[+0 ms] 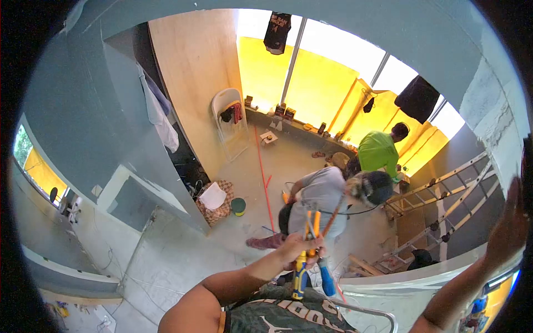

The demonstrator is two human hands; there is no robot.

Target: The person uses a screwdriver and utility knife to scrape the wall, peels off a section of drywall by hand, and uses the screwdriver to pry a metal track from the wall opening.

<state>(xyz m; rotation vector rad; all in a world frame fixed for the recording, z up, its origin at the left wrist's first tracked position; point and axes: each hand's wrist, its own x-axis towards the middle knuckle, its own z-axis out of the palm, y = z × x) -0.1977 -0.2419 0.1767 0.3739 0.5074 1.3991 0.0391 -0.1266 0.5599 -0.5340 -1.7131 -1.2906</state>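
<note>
My left hand (302, 250) is closed around a bundle of hand tools in front of my chest. One tool has a yellow-and-blue handle (300, 275) pointing down, and beside it hangs a blue handle (326, 277). Orange handles (312, 223) stick up above the fingers. My right hand (508, 222) is raised at the far right edge, its fingers stretched upward close to the grey wall (494, 105). The view's dark border cuts off part of that hand.
Below, a person in a grey shirt (319, 194) bends over; another in a green shirt (377, 151) faces the windows. A stepladder (461, 188) leans at right. A white folding chair (222, 102), bucket (238, 206) and red hose-like line (261, 166) are on the floor. A metal rail (383, 315) runs beside me.
</note>
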